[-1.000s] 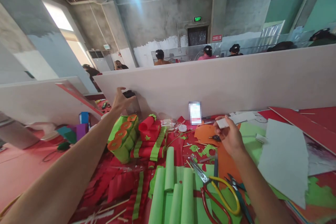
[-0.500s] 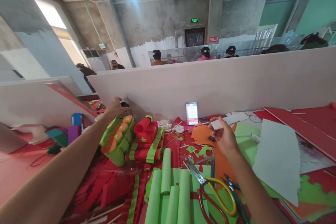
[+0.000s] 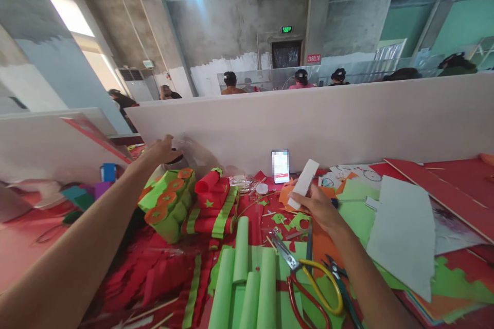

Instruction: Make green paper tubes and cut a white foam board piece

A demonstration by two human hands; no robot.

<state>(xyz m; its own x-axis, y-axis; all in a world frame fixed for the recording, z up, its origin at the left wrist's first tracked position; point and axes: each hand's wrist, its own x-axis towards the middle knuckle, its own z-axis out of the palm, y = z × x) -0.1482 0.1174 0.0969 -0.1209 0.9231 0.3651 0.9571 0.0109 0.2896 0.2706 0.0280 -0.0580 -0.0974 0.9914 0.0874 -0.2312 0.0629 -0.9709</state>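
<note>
My right hand [image 3: 314,203] pinches a white strip of card or foam [image 3: 304,182], held tilted above the cluttered red table. Beyond a green block with orange tops [image 3: 170,200], my left hand [image 3: 162,150] is stretched out, fingers apart, over a dark round thing [image 3: 175,157] by the board; part of it is hidden by the hand. Beside the green block sits a red form with green bands and a star [image 3: 214,200]. Nearer me lie light green paper rolls [image 3: 268,288], scissors with red and yellow handles [image 3: 291,262] and dark-handled pliers [image 3: 339,275].
A long white board [image 3: 328,123] stands across the back, a lit phone [image 3: 280,166] leaning on it. White [image 3: 403,236] and green [image 3: 357,205] sheets lie on the right. Red strips [image 3: 162,277] are piled at front left. Several people sit beyond the board.
The white strip in my right hand has swung up and now shows its length; the hand shifted slightly left and down. My left hand moved a little left, staying near the dark thing.
</note>
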